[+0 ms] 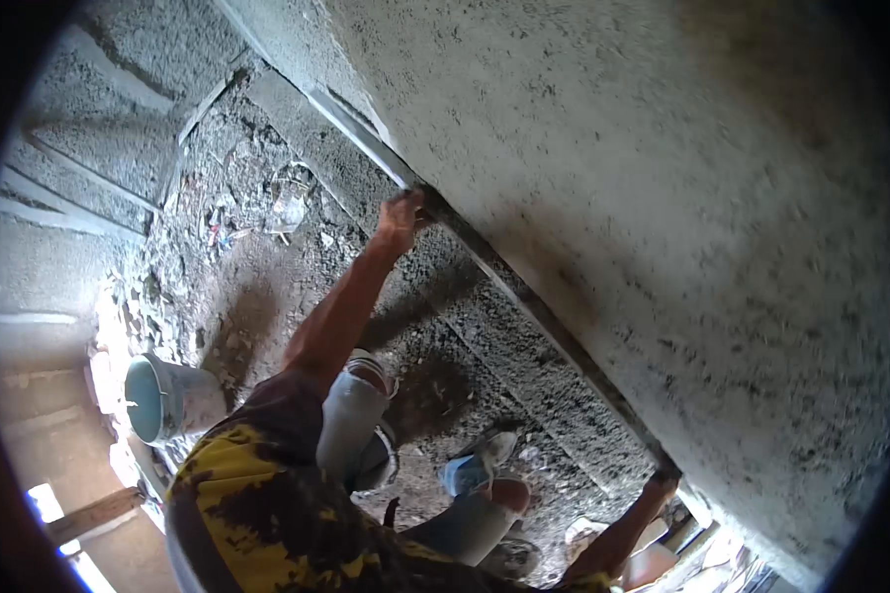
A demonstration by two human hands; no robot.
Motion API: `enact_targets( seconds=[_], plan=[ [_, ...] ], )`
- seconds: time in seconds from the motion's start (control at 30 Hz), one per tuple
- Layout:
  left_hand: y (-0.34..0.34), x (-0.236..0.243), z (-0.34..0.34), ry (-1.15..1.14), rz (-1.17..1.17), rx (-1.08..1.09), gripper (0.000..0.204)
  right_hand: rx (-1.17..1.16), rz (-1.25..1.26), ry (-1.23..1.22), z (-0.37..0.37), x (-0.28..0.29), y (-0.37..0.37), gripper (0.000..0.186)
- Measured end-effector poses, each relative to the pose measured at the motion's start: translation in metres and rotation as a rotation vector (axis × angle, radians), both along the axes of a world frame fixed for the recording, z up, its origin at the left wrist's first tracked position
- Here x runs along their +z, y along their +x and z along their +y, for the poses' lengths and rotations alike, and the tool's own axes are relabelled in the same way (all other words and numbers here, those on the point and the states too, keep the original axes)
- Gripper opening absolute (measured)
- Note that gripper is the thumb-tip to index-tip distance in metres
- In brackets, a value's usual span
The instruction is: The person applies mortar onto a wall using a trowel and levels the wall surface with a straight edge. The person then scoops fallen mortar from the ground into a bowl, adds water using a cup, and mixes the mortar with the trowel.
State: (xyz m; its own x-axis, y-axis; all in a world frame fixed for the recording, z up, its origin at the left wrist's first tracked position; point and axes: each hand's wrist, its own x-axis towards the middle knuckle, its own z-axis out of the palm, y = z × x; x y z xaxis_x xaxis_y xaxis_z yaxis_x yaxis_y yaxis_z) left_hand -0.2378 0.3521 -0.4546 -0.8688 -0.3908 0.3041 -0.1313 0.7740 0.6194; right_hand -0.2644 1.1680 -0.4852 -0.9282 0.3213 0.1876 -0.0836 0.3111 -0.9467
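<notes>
Left hand [400,221] and right hand [662,485] both closed on bar [548,321]. Bar spans between grips, slanting along wall [682,247].

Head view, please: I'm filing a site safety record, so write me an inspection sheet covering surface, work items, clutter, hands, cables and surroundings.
Surface: rough, patchy grey wall above a gritty, uneven floor.
Work items: long straight bar running along the wall's lower edge; its material is unclear.
Clutter: rubble scattered at left, near a pale blue-green bucket.
Hands: both bare; left hand grips the bar partway along, right hand holds it near the lower right.
Cables: nothing seen.
Surroundings: wooden board beside bright openings at lower left.
</notes>
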Motion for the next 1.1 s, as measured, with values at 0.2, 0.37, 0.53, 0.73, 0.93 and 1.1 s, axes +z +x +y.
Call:
enact_targets(
  seconds=[0.2, 0.37, 0.53, 0.73, 0.93, 1.1],
  plan=[
    [-0.034, 0.044, 0.081, 1.546, 0.313, 0.318, 0.039, -0.099, 0.04, 0.832, 0.105, 0.029, 0.004, 0.009],
    [-0.018, 0.095, 0.068, 1.418, 0.202, 0.242, 0.035, -0.11, 0.006, 0.571, 0.045, 0.059, 0.013, 0.009],
    [-0.016, 0.215, 0.069, 1.483, 0.279, 0.388, 0.027, -0.136, 0.064, 0.692, 0.037, 0.173, 0.007, 0.009],
    [-0.019, 0.352, 0.077, 1.226, 0.32, 0.302, 0.029, -0.248, 0.156, 1.038, 0.059, 0.286, 0.025, 0.01],
    [-0.023, 0.243, 0.087, 1.326, 0.27, 0.375, 0.028, -0.262, 0.077, 1.083, 0.05, 0.229, 0.016, 0.011],
    [-0.005, 0.115, 0.055, 1.378, 0.195, 0.518, 0.026, -0.142, -0.209, 0.85, -0.016, 0.13, 0.008, 0.024]
  ],
)
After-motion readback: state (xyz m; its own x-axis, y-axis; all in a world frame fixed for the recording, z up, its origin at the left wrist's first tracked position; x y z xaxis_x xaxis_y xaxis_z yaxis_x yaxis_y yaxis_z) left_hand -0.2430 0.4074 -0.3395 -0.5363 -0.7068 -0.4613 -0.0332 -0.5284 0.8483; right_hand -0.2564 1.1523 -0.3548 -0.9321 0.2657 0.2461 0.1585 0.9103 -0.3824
